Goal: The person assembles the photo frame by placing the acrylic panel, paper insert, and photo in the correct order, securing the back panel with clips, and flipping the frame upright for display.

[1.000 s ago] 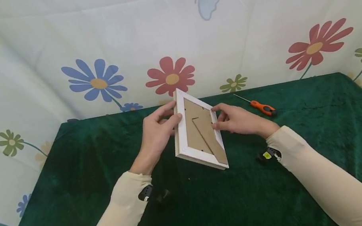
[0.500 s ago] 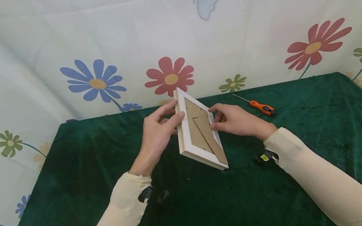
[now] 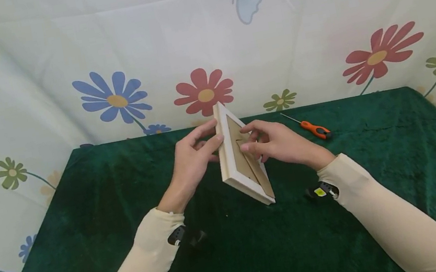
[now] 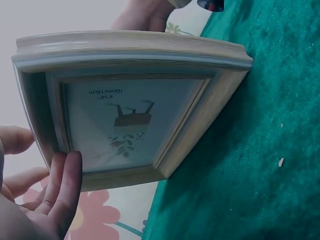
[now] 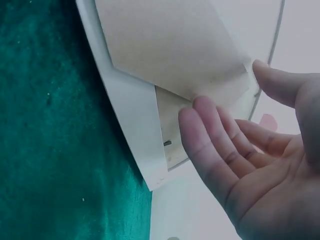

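A picture frame (image 3: 227,163) with a pale wooden rim stands tilted over the green cloth, its back toward the head camera. My left hand (image 3: 191,160) grips its left side, thumb on the back edge and fingers round the front. In the left wrist view, the glazed front of the picture frame (image 4: 192,120) shows a printed insert with a size label. On its back lies a brown easel stand (image 5: 165,45), a flap of board. My right hand (image 3: 282,144) has its fingertips at that stand's edge, loosely bent, with the thumb (image 5: 272,80) apart from them near a corner.
An orange-handled screwdriver (image 3: 314,128) lies at the back right of the green cloth (image 3: 239,258). Behind the table hangs a white backdrop (image 3: 301,9) printed with flowers and a butterfly. Tiny pale specks (image 4: 281,162) dot the cloth.
The picture frame has turned, showing more of its left side and less of its back. My right hand has shifted left from the frame's right edge onto its back.
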`<state>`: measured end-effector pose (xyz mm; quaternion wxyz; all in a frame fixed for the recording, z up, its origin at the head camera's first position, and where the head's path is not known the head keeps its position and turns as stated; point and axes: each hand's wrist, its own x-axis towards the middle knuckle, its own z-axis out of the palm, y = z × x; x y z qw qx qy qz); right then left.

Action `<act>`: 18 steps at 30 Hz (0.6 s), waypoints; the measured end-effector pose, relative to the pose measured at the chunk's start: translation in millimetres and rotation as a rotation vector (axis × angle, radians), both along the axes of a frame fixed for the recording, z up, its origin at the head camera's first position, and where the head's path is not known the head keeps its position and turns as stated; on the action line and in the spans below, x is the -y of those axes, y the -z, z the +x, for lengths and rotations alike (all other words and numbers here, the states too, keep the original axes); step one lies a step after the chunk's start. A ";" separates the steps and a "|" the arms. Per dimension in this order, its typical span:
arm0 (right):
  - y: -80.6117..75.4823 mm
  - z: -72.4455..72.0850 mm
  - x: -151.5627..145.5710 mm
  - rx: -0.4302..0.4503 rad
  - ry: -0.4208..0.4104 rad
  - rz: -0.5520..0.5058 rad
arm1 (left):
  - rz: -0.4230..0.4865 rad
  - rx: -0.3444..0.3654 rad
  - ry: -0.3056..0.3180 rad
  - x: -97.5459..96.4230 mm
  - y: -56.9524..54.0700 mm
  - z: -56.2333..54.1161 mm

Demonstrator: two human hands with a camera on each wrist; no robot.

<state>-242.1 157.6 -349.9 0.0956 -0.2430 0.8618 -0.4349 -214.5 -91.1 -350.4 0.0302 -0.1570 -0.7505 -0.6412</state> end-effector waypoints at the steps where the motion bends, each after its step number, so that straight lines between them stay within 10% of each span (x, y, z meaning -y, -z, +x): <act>1: 0.0 0.1 0.3 -0.001 0.003 0.004 | 0.002 -0.007 0.005 0.1 0.2 0.0; 18: 2.7 1.4 6.3 0.086 0.028 -0.155 | 0.067 -0.049 0.106 -4.0 3.2 -3.7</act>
